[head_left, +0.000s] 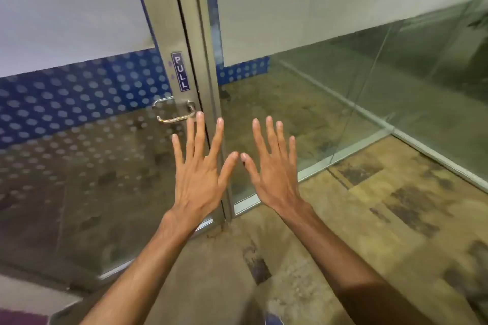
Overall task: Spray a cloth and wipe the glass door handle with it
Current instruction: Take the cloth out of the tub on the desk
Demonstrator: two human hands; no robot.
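A metal lever handle (173,111) sits on the steel frame of a glass door (79,140), just below a blue PULL label (180,71). My left hand (200,169) is held out flat, fingers spread, its fingertips just below and right of the handle. Beside it my right hand (272,166) is spread the same way in front of the fixed glass panel, thumb tips almost meeting. Both hands hold nothing. No cloth or spray bottle is in view.
The door has a frosted upper pane and a blue dotted band (79,92). A fixed glass wall (369,87) runs off to the right with a metal floor rail (343,158). The floor (369,232) is mottled brown. A purple object (21,318) shows at the bottom left corner.
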